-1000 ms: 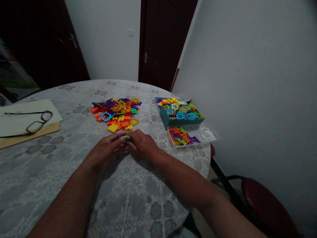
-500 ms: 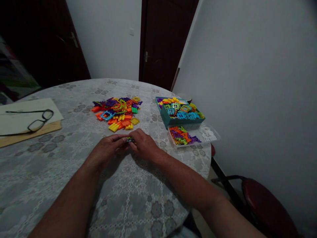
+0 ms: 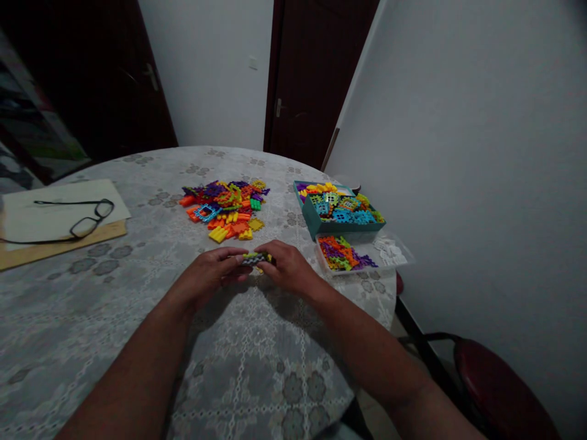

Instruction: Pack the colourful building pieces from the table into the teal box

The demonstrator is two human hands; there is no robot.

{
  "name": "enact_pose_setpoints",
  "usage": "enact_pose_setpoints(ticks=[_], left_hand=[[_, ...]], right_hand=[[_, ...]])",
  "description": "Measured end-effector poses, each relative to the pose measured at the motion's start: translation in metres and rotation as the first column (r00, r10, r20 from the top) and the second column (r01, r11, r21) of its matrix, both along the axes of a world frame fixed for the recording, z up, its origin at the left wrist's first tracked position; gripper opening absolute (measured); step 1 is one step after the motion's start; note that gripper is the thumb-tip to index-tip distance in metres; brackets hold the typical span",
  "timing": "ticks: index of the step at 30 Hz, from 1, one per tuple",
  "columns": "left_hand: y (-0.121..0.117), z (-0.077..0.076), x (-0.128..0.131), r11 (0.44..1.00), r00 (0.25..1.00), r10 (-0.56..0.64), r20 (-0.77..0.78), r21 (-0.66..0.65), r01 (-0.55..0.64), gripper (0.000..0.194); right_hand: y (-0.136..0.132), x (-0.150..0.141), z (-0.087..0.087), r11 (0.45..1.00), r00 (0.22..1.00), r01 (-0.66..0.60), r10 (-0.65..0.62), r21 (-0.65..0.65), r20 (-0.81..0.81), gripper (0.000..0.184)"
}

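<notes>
Between both hands is a small assembly of plastic building pieces [image 3: 254, 259], grey and yellow-green with notched edges. My left hand [image 3: 215, 269] pinches its left end, thumb on the near side. At the right end, the fingers of my right hand [image 3: 285, 264] are closed on it and cover part of it. Just beyond the hands lies a loose pile of interlocking plastic pieces [image 3: 224, 205] in orange, yellow, purple, green and blue.
To the right stands a teal box [image 3: 346, 226] full of plastic pieces, with a clear plastic tray [image 3: 334, 272] of more pieces in front. Black-framed glasses [image 3: 85, 227] rest on papers and a board [image 3: 103, 235] at left. A dark red stool [image 3: 499, 385] stands beside the table.
My hands have drawn slightly apart, so more of the held building pieces shows between them. The whole view has shifted a little, moving the scene to the right.
</notes>
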State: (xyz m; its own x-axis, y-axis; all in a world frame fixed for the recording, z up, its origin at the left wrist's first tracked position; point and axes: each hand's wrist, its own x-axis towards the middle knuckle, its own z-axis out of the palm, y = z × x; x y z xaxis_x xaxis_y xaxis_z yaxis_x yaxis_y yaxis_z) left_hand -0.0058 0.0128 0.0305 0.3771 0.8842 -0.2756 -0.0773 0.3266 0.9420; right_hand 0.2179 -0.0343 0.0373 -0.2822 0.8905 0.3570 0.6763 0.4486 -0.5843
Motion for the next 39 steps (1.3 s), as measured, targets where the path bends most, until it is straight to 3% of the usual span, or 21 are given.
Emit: enact_pose_setpoints(ticks=[4, 8, 12, 16, 18, 21, 26, 30, 35, 39], left_hand=[[0.002, 0.000, -0.003, 0.998, 0.998, 0.066, -0.018, -0.007, -0.066, 0.038], [0.005, -0.004, -0.005, 0.995, 0.994, 0.098, -0.045, 0.019, -0.097, 0.037], [0.007, -0.007, -0.004, 0.994, 0.992, 0.101, -0.082, 0.038, -0.098, 0.039], [0.007, -0.006, -0.005, 0.991, 0.981, 0.128, -0.145, 0.054, -0.121, 0.040], [0.008, -0.005, -0.006, 0.990, 0.977, 0.136, -0.166, 0.071, -0.125, 0.039], [0.009, -0.006, -0.008, 0.987, 0.973, 0.146, -0.180, 0.099, -0.130, 0.036], [0.013, -0.009, -0.011, 0.984, 0.968, 0.155, -0.199, 0.115, -0.134, 0.040], [0.016, -0.013, -0.012, 0.976, 0.958, 0.193, -0.212, 0.141, -0.165, 0.041], [0.018, -0.017, -0.014, 0.955, 0.938, 0.257, -0.234, 0.212, -0.209, 0.039], [0.019, -0.022, -0.016, 0.940, 0.919, 0.272, -0.286, 0.282, -0.191, 0.031]], right_hand=[[-0.023, 0.048, 0.026, 0.989, 0.989, 0.144, -0.145, 0.028, 0.009, 0.030], [-0.036, 0.117, 0.042, 0.929, 0.927, 0.369, -0.367, -0.016, 0.070, 0.036], [-0.033, 0.175, 0.039, 0.848, 0.855, 0.518, -0.509, -0.116, 0.100, 0.036], [-0.028, 0.197, 0.027, 0.784, 0.815, 0.575, -0.575, -0.233, 0.074, 0.038], [-0.026, 0.198, 0.020, 0.769, 0.811, 0.572, -0.582, -0.287, 0.058, 0.041], [-0.021, 0.194, 0.011, 0.788, 0.837, 0.530, -0.545, -0.313, 0.047, 0.041], [-0.016, 0.191, 0.003, 0.793, 0.803, 0.596, -0.592, -0.123, 0.070, 0.033], [-0.024, 0.183, 0.012, 0.778, 0.780, 0.626, -0.624, -0.057, 0.054, 0.036], [-0.040, 0.134, 0.031, 0.837, 0.837, 0.548, -0.548, 0.007, 0.007, 0.032], [-0.042, 0.077, 0.032, 0.935, 0.936, 0.352, -0.351, -0.033, 0.023, 0.025]])
